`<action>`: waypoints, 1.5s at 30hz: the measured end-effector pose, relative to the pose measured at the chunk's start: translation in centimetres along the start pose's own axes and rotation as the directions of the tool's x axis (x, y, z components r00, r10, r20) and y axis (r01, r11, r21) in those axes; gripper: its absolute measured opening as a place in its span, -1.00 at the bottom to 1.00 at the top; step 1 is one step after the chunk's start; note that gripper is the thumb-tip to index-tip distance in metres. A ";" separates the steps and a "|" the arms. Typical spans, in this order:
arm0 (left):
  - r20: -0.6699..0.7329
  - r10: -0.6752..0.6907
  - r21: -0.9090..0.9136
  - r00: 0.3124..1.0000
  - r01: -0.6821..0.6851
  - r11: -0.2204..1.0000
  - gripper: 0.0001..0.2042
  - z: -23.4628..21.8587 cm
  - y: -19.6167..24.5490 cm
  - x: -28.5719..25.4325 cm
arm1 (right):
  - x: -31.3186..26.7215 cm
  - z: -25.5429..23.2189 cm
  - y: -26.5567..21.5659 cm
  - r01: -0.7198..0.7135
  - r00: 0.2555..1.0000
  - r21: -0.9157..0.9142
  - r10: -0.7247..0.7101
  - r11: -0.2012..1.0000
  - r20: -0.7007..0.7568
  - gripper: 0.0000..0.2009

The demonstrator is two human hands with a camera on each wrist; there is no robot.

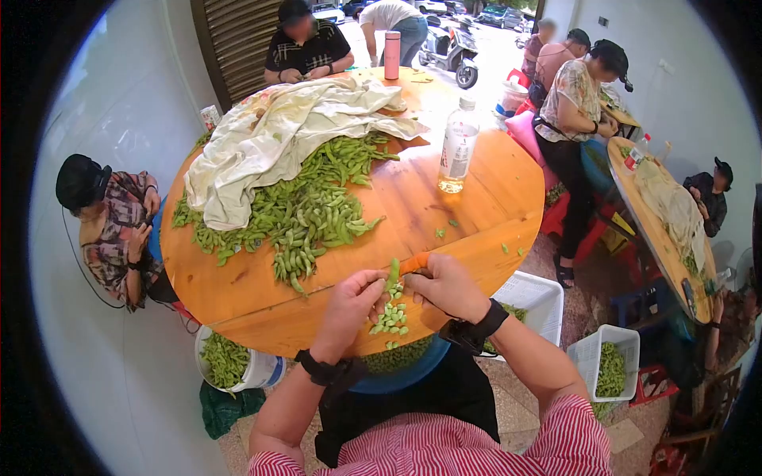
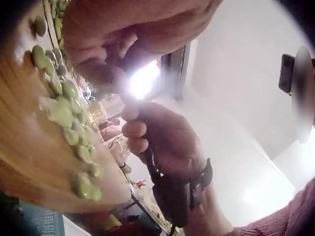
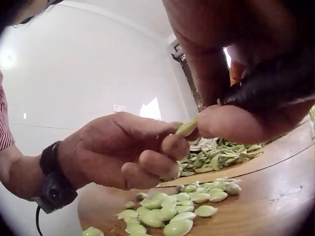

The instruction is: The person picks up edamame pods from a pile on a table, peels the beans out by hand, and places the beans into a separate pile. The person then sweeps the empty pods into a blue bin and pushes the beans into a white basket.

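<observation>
Just over the table's near edge, my left hand point(image 1: 349, 308) pinches a green soybean pod point(image 1: 394, 271) between thumb and fingers. My right hand point(image 1: 451, 290) meets it from the other side. In the right wrist view, its thumb tip point(image 3: 224, 122) is at the end of the pod point(image 3: 187, 129), fingers curled behind. Something orange point(image 1: 414, 262) wraps a right finger, and a dark covering point(image 3: 270, 86) shows by the thumb. Shelled green beans point(image 1: 389, 320) lie in a small heap under both hands, also seen close in the left wrist view as loose beans point(image 2: 69, 118).
A big pile of pods point(image 1: 317, 214) lies under a cream cloth point(image 1: 270, 135) on the round wooden table point(image 1: 413, 206). A bottle point(image 1: 459, 147) and a pink flask point(image 1: 392, 55) stand beyond. Below are a blue basin point(image 1: 397, 382), a white bucket point(image 1: 258, 369) and white baskets point(image 1: 548, 305).
</observation>
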State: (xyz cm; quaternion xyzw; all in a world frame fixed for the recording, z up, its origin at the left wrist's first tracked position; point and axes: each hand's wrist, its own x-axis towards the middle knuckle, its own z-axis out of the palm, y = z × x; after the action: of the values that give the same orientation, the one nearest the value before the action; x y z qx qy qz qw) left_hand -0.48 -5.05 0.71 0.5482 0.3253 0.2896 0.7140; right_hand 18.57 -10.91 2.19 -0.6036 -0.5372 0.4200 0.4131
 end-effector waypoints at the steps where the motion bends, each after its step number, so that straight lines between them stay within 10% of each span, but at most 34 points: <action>1: 0.001 0.012 0.061 1.000 -0.012 0.998 -0.79 0.2 0.2 -0.2 | 0.1 0.1 0.2 -0.018 1.000 0.013 0.018 1.000 0.011 -0.82; 18: 0.065 0.524 0.674 0.849 -0.424 0.604 -0.88 1.5 -0.2 -0.4 | -0.5 0.9 -0.4 0.106 0.989 -0.068 -0.112 0.992 -0.097 -0.83; 20: 0.116 0.569 0.712 0.814 -0.468 0.524 -0.88 1.7 -0.2 -0.4 | -0.4 1.1 -0.3 0.221 0.941 -0.403 -0.302 0.888 -0.149 -0.84; 22: 0.200 0.639 0.804 0.743 -0.497 0.326 -0.87 2.0 -0.4 -0.6 | -0.7 1.4 -0.3 0.221 0.931 -0.437 -0.322 0.872 -0.173 -0.85; 28: 0.265 0.631 0.840 0.729 -0.495 0.220 -0.88 2.6 0.0 -1.4 | -0.4 1.2 0.4 0.266 0.921 -0.477 -0.367 0.838 -0.130 -0.85; 32: 0.274 0.599 0.749 0.752 -0.558 0.358 -0.88 1.1 -0.1 -0.8 | -0.5 0.5 0.8 0.342 0.926 -0.458 -0.376 0.820 0.017 -0.84; 34: 0.179 0.396 0.534 0.901 -0.427 0.730 -0.87 0.7 0.2 -0.4 | -0.6 0.5 0.9 0.356 0.919 -0.456 -0.394 0.816 0.014 -0.85; 35: 0.178 0.393 0.535 0.902 -0.424 0.731 -0.87 0.6 0.6 -0.4 | -0.6 0.5 0.9 0.373 0.911 -0.454 -0.413 0.809 0.013 -0.86; 37: 0.140 -0.113 0.159 0.984 0.090 0.983 -0.84 0.5 1.9 -0.7 | -0.5 0.3 0.8 0.367 0.916 -0.434 -0.400 0.823 0.017 -0.86; 43: 0.290 -0.141 -0.102 0.946 0.177 0.979 -0.81 -0.8 2.4 0.9 | 0.7 -0.8 -0.8 0.302 0.953 -0.279 -0.297 0.912 0.062 -0.89; 45: 0.280 -0.177 -0.148 0.944 0.224 0.963 -0.83 -0.8 2.9 1.0 | 1.1 -0.9 -1.5 0.083 0.991 -0.108 -0.070 0.991 0.117 -0.90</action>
State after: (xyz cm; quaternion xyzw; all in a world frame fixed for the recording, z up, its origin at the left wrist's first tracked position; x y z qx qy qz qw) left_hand -0.62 -3.11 3.22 0.4798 0.2543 0.1673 0.8229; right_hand 19.05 -9.77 3.86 -0.5803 -0.6053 0.4062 0.3631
